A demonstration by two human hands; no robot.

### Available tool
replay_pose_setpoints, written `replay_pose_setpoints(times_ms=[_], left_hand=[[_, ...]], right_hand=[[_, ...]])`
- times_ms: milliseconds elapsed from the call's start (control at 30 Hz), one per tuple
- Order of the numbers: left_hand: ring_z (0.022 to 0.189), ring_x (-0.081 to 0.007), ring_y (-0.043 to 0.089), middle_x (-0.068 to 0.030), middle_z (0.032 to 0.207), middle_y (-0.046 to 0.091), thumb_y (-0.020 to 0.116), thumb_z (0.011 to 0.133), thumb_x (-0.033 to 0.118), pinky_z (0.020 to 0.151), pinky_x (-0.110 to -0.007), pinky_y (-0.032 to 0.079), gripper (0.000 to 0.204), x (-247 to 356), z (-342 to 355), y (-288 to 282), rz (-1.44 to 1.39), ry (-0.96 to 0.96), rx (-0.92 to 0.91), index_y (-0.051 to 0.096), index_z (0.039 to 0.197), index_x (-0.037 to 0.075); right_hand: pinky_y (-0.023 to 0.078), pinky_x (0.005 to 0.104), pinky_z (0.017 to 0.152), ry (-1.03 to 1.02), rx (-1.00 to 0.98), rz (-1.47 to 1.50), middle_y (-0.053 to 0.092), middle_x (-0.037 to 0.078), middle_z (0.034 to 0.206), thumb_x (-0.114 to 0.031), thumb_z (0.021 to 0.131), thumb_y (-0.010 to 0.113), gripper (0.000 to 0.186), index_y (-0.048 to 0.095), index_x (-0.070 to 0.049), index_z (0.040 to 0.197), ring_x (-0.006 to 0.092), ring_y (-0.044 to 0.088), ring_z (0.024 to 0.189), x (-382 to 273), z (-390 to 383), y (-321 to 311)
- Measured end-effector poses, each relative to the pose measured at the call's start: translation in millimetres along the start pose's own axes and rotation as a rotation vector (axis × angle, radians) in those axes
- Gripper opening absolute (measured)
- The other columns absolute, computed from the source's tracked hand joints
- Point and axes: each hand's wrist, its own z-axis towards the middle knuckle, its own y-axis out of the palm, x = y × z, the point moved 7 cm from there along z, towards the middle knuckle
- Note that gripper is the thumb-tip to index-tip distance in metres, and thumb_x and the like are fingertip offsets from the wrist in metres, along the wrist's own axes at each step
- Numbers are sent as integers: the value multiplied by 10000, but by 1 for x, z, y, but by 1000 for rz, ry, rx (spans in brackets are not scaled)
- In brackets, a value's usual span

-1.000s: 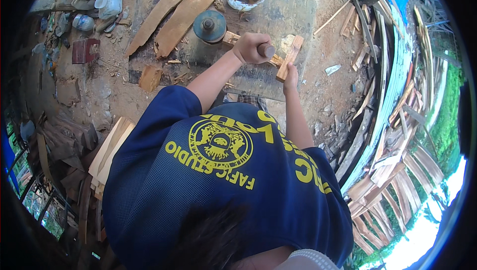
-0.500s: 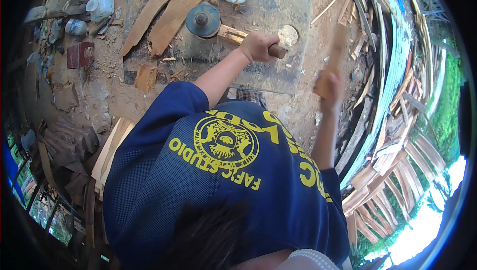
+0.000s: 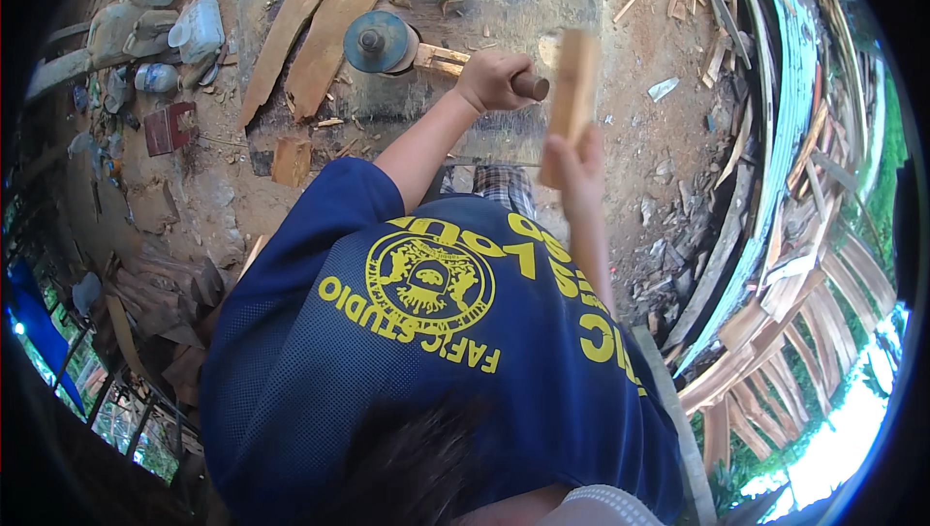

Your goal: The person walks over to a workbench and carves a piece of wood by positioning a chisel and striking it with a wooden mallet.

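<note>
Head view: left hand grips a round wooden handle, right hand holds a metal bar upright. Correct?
Not quite. In the head view the right hand holds a flat wooden block upright, not a metal bar. The left hand does grip the round wooden handle.

Outdoor woodworking yard, dirt ground (image 3: 659, 42), stacked wooden planks (image 3: 775, 332), offcuts (image 3: 291, 160)

The right hand (image 3: 573, 163) has lifted the wooden block (image 3: 572, 90) off the ground and holds it upright, near the left hand (image 3: 492, 80) gripping the tool handle (image 3: 530, 86).
</note>
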Motion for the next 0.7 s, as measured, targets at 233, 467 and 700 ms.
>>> replay_pose_setpoints(times_ms=[233,467,700], left_hand=[[601,-240,643,-29,647,634,787,589,288,547,-366,515,259,-3,-1,6,54,8,-13,582,679,158],[611,-254,635,-54,664,620,814,593,270,540,-359,501,266,3,4,23,78,-18,-71,606,695,139],[591,-248,629,-49,645,616,811,603,272,535,-351,502,261,-3,1,17,79,-4,-49,601,682,138]], right_hand=[[501,264,554,-350,319,727,594,107,862,-197,861,588,473,415,-10,1260,159,593,682,-102,-8,-106],[489,243,677,105,80,377,598,90,935,-256,833,711,481,478,-21,1183,134,595,813,15,-1,-12],[484,319,560,-134,365,477,562,77,819,-402,930,541,400,489,-22,1045,178,562,686,-69,12,-108]])
